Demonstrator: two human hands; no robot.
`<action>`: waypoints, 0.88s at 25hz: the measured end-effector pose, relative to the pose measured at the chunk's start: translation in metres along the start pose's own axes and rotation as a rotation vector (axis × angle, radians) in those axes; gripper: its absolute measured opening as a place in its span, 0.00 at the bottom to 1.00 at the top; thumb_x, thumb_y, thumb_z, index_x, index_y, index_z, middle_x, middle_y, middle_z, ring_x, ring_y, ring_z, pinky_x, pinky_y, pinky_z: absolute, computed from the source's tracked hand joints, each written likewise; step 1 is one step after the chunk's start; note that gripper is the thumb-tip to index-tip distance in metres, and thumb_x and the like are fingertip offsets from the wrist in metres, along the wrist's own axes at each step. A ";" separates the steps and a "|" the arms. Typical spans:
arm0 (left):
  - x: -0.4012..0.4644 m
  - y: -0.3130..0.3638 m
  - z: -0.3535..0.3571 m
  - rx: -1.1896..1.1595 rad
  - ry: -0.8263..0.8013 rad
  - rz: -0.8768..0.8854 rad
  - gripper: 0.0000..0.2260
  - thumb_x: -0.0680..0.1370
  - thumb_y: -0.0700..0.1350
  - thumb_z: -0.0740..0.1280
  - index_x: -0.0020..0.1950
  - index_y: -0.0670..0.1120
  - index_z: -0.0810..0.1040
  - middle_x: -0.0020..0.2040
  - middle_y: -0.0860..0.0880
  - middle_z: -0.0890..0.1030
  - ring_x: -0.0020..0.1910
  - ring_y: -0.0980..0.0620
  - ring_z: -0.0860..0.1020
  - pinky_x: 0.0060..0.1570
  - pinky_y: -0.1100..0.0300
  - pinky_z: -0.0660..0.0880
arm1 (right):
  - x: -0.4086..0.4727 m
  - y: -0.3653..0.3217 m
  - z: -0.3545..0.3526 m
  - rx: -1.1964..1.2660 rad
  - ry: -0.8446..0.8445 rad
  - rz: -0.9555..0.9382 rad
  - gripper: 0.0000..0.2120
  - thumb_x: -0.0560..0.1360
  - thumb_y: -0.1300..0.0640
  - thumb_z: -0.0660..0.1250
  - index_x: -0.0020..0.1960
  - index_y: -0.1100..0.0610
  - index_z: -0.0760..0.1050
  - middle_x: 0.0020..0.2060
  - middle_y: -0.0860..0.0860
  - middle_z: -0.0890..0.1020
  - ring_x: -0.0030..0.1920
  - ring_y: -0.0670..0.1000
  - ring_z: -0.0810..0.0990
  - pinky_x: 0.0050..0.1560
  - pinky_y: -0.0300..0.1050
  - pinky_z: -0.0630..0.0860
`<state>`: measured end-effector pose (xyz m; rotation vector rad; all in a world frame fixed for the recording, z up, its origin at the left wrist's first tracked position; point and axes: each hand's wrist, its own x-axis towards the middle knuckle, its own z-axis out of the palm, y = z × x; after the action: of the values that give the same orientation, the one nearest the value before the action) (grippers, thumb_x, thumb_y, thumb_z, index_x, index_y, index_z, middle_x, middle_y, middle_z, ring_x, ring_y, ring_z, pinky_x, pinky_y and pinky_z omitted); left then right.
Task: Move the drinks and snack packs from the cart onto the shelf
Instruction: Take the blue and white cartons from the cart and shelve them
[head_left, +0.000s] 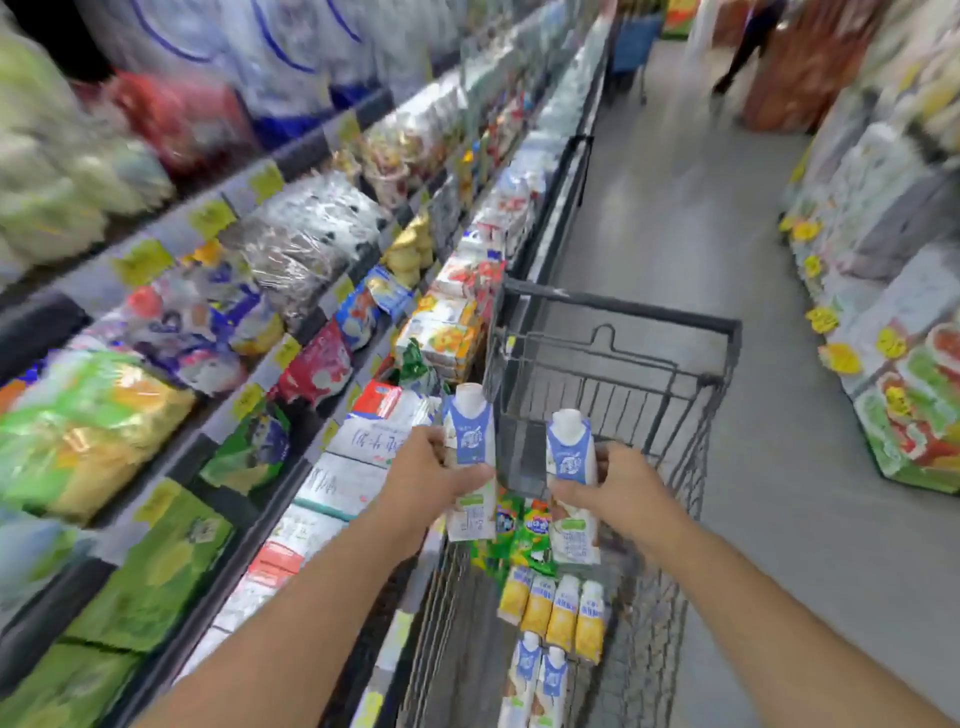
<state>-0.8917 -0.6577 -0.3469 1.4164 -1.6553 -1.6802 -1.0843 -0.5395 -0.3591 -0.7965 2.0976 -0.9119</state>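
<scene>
My left hand (434, 467) grips a blue-and-white drink carton (470, 441) with a white cap, held upright over the cart's left edge. My right hand (618, 486) grips a second, matching drink carton (570, 452) above the cart's middle. Below them the dark wire cart (618, 312) holds green snack packs (522, 535), a row of yellow drink bottles (553, 613) and two more blue-and-white cartons (540, 675). The shelf (291, 467) runs along the left, its lowest level packed with white and red boxes (332, 483) right beside my left hand.
Upper shelf levels carry green, yellow, red and blue bags with yellow price tags. A grey aisle floor (701, 223) stretches ahead to the right of the cart. Another display with yellow tags (893, 364) lines the right side. A person (748, 41) walks far down the aisle.
</scene>
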 end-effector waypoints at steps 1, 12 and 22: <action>-0.016 0.017 -0.011 -0.052 0.036 0.031 0.22 0.69 0.38 0.78 0.58 0.42 0.72 0.52 0.42 0.80 0.42 0.50 0.79 0.42 0.55 0.78 | -0.006 -0.022 -0.004 0.010 -0.013 -0.073 0.19 0.67 0.51 0.80 0.52 0.57 0.79 0.46 0.50 0.85 0.46 0.51 0.83 0.45 0.46 0.78; -0.287 0.042 -0.158 -0.188 0.689 0.160 0.18 0.69 0.37 0.78 0.55 0.42 0.75 0.53 0.40 0.83 0.44 0.47 0.82 0.42 0.52 0.78 | -0.170 -0.198 0.067 0.113 -0.545 -0.629 0.23 0.66 0.49 0.81 0.57 0.55 0.79 0.49 0.49 0.86 0.48 0.49 0.85 0.52 0.52 0.81; -0.562 -0.039 -0.287 -0.258 1.152 0.179 0.21 0.69 0.40 0.78 0.58 0.46 0.74 0.52 0.46 0.83 0.49 0.48 0.83 0.43 0.56 0.80 | -0.436 -0.282 0.237 0.028 -0.987 -0.948 0.16 0.67 0.49 0.80 0.52 0.51 0.81 0.44 0.46 0.87 0.44 0.46 0.86 0.46 0.43 0.80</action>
<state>-0.4048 -0.3302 -0.1109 1.5564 -0.8201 -0.6445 -0.5822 -0.4564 -0.1018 -1.8187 0.7968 -0.7221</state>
